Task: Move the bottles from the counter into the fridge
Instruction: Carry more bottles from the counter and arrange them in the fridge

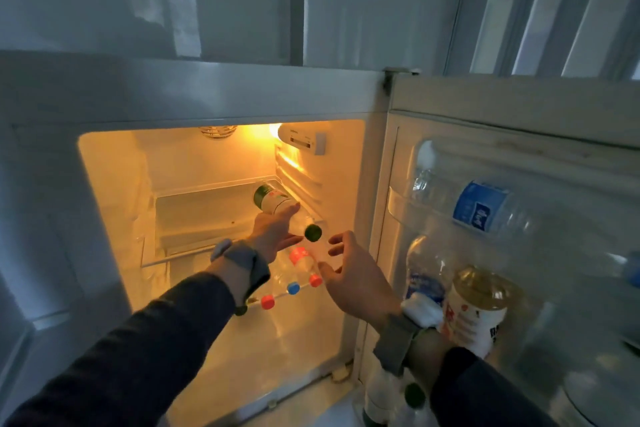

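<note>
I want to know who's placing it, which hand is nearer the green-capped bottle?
Left. The left hand touches the green-capped bottle lying on the fridge shelf; the right hand hovers apart, lower right of its cap.

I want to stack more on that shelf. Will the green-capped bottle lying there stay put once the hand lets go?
Probably not reliably. The green-capped bottle lies on its side on the smooth shelf, so its round body could roll. The left hand is steadying it. Its clear neck end looks like thin plastic, likely light and easily nudged.
</note>
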### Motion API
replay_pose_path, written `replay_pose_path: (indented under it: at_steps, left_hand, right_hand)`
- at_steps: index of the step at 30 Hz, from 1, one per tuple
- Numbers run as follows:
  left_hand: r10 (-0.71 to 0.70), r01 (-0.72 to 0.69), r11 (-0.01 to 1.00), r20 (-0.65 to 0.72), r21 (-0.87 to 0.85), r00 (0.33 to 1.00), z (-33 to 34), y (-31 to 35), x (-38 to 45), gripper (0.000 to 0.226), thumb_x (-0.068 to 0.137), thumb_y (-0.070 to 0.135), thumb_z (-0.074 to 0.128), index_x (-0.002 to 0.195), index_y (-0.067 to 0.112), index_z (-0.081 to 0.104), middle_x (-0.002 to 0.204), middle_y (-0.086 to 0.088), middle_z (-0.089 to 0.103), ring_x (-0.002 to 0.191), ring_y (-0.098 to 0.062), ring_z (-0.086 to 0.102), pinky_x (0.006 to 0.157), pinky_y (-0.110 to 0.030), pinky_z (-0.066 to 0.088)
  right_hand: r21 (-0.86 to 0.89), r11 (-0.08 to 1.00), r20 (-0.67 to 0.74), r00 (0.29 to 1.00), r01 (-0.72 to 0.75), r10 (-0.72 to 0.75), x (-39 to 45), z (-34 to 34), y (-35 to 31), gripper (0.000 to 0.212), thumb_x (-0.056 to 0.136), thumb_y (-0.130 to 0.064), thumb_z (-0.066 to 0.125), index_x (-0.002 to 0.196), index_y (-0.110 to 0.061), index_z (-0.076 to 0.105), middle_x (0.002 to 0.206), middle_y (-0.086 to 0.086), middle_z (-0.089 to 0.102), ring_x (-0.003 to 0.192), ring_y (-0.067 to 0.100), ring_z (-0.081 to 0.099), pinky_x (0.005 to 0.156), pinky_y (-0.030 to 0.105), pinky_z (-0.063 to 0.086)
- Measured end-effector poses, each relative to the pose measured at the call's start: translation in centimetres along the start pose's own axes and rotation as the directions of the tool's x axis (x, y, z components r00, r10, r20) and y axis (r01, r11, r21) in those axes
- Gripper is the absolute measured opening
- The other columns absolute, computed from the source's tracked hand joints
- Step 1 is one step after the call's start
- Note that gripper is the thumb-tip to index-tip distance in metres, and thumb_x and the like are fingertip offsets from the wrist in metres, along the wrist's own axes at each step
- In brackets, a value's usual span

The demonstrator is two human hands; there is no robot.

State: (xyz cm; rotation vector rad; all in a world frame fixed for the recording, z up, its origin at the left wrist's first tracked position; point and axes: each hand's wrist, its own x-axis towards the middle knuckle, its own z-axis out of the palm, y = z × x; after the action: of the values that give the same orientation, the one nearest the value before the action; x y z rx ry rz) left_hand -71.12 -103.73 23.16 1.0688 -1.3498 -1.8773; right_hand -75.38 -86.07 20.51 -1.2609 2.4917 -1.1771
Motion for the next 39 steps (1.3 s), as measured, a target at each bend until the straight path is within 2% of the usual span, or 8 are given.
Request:
replay_pose_path:
  at_steps: [2, 7, 10, 12, 18, 22, 28, 39]
  left_hand:
    - [0.002, -0.001, 0.999, -0.02, 0.047, 1.0, 0.3, 0.7, 1.9, 0.07, 0.085, 0.035, 0.083, 0.14, 0.009, 0.048, 0.131, -0.013, 0.059, 0.103, -0.03, 0.067, 0.053, -0.029, 0.059]
    - [-0.017, 0.025, 0.987, -0.051, 0.158, 0.999, 1.8, 1.8, 5.1, 0.067, 0.089, 0.032, 0.079, 0.143, 0.006, 0.049, 0.139, -0.015, 0.056, 0.12, -0.034, 0.062, 0.073, -0.034, 0.062]
    - [-0.008, 0.02, 0.974, -0.051, 0.225, 0.999, 2.5, 1.8, 6.6, 0.062, 0.092, 0.033, 0.076, 0.143, 0.007, 0.052, 0.141, -0.012, 0.056, 0.119, -0.03, 0.061, 0.044, -0.027, 0.053]
    - [0.014, -0.004, 0.966, -0.036, 0.257, 0.999, 3.1, 1.5, 7.8, 0.061, 0.093, 0.033, 0.075, 0.143, 0.008, 0.052, 0.141, -0.01, 0.056, 0.115, -0.029, 0.06, 0.039, -0.026, 0.051]
    - [0.058, -0.069, 0.93, 0.042, 0.36, 0.997, 3.5, 0.8, 10.0, 0.059, 0.093, 0.04, 0.073, 0.142, 0.013, 0.052, 0.137, -0.003, 0.056, 0.124, -0.032, 0.057, 0.095, -0.045, 0.058]
    - [0.071, -0.092, 0.903, 0.066, 0.42, 0.995, 3.5, 0.7, 10.8, 0.06, 0.093, 0.039, 0.074, 0.142, 0.011, 0.052, 0.132, -0.007, 0.057, 0.108, -0.029, 0.059, 0.09, -0.043, 0.061]
    - [0.077, -0.093, 0.88, 0.054, 0.466, 0.996, 3.6, 0.3, 12.3, 0.068, 0.089, 0.048, 0.075, 0.139, 0.007, 0.055, 0.131, -0.013, 0.061, 0.105, -0.031, 0.061, 0.091, -0.044, 0.061]
    - [0.081, -0.135, 0.888, 0.139, 0.44, 0.987, 3.8, 0.1, 11.4, 0.054, 0.09, 0.028, 0.078, 0.135, 0.005, 0.057, 0.12, -0.012, 0.062, 0.11, -0.029, 0.064, 0.089, -0.039, 0.061]
  right_hand:
    - [-0.038, 0.999, 0.018, 1.0, -0.009, 0.01, -0.2, -0.4, 0.4, 0.042, 0.099, -0.038, 0.064, 0.136, -0.031, 0.046, 0.128, -0.013, 0.058, 0.106, 0.01, 0.063, 0.087, 0.027, 0.055]
    - [-0.071, 0.997, 0.021, 1.0, 0.009, -0.007, -0.9, -1.8, 0.8, 0.023, 0.098, -0.036, 0.065, 0.12, -0.03, 0.062, 0.11, -0.017, 0.063, 0.096, 0.008, 0.063, 0.094, 0.033, 0.057]
    - [-0.067, 0.998, 0.033, 0.999, 0.008, -0.005, -1.1, -2.6, 0.8, 0.022, 0.097, -0.032, 0.067, 0.118, -0.025, 0.065, 0.108, -0.011, 0.066, 0.095, 0.008, 0.064, 0.093, 0.032, 0.057]
    - [-0.089, 0.996, 0.027, 1.0, -0.014, 0.016, -1.2, -2.9, 1.1, 0.02, 0.097, -0.031, 0.067, 0.116, -0.026, 0.065, 0.105, -0.011, 0.066, 0.096, 0.007, 0.063, 0.092, 0.033, 0.058]
    - [-0.133, 0.99, 0.044, 0.998, -0.045, 0.051, -1.2, -3.1, 1.0, 0.02, 0.096, -0.031, 0.066, 0.115, -0.026, 0.066, 0.105, -0.009, 0.066, 0.098, 0.009, 0.063, 0.092, 0.035, 0.058]
    - [-0.144, 0.988, 0.033, 0.998, -0.055, 0.06, -1.2, -3.0, 0.7, 0.02, 0.097, -0.025, 0.065, 0.117, -0.024, 0.066, 0.107, -0.007, 0.067, 0.1, 0.011, 0.063, 0.093, 0.033, 0.057]
    - [-0.132, 0.99, 0.042, 0.998, -0.044, 0.05, -1.4, -3.0, 0.8, 0.021, 0.097, -0.027, 0.066, 0.118, -0.025, 0.065, 0.107, -0.008, 0.067, 0.099, 0.01, 0.064, 0.093, 0.033, 0.059]
    - [-0.15, 0.988, 0.068, 0.997, -0.03, 0.041, -2.0, -3.0, 0.6, 0.023, 0.098, -0.026, 0.065, 0.121, -0.023, 0.063, 0.11, -0.006, 0.066, 0.101, 0.01, 0.063, 0.093, 0.029, 0.056]
